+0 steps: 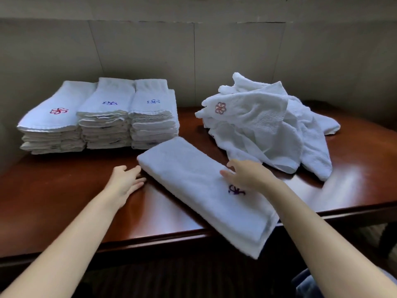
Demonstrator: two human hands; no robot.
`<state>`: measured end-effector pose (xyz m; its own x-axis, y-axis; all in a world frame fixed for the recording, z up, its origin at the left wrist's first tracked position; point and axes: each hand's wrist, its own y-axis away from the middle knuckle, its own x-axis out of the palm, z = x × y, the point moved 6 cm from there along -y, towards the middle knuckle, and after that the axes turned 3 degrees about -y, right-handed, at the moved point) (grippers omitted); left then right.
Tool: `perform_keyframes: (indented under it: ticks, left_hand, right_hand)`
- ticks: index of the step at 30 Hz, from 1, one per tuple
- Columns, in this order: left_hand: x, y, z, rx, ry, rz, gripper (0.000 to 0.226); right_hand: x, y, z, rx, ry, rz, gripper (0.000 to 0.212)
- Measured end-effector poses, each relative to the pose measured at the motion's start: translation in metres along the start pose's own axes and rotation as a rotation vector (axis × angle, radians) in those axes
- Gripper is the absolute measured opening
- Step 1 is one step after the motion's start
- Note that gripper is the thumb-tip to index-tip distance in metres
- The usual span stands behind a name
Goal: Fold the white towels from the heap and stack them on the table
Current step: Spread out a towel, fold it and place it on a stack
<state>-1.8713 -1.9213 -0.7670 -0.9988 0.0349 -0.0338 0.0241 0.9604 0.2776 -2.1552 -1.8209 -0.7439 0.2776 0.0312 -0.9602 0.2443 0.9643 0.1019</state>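
A white towel (199, 186), folded into a long strip with a purple emblem, lies slanted across the middle of the dark wooden table (64, 196); its near end hangs over the front edge. My left hand (125, 181) is open, fingertips at the strip's far left edge. My right hand (247, 175) rests flat on top of the strip, fingers spread, just above the emblem. Three stacks of folded towels (101, 119) stand at the back left. The heap of unfolded white towels (268, 125) lies at the back right.
A panelled wall runs close behind the table. The table's front edge curves under the folded strip. Bare wood shows between my left hand and the stacks, and right of the heap. A dark floor and a bit of blue cloth sit below the edge.
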Motion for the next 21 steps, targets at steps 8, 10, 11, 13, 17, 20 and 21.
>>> perform_keyframes:
  ticks: [8,10,11,13,17,20,21]
  left_hand:
    - [0.042,0.024,0.009,0.171,-0.32,0.242,0.095]
    - [0.044,0.026,0.01,0.2,-0.281,0.293,0.095]
    - [0.045,0.026,0.009,0.216,-0.246,0.309,0.085]
    - [0.044,0.027,0.007,0.242,-0.183,0.34,0.061]
    - [0.041,0.024,0.006,0.185,-0.103,0.416,0.053]
    - [0.035,0.023,0.0,0.145,-0.063,0.435,0.06]
    - [0.033,0.024,-0.005,0.163,-0.074,0.431,0.062]
  right_hand:
    - [0.016,0.005,0.022,-0.032,-0.425,0.122,0.04]
    - [0.016,0.004,0.026,-0.02,-0.622,0.122,0.032]
    - [0.018,0.004,0.027,-0.001,-0.716,0.163,0.03]
    - [0.022,0.005,0.031,0.036,-0.957,0.276,0.037]
    - [0.029,0.003,0.039,0.007,-1.296,0.428,0.05]
    - [0.028,0.002,0.042,-0.064,-1.269,0.404,0.057]
    - [0.026,0.001,0.044,-0.08,-1.255,0.382,0.06]
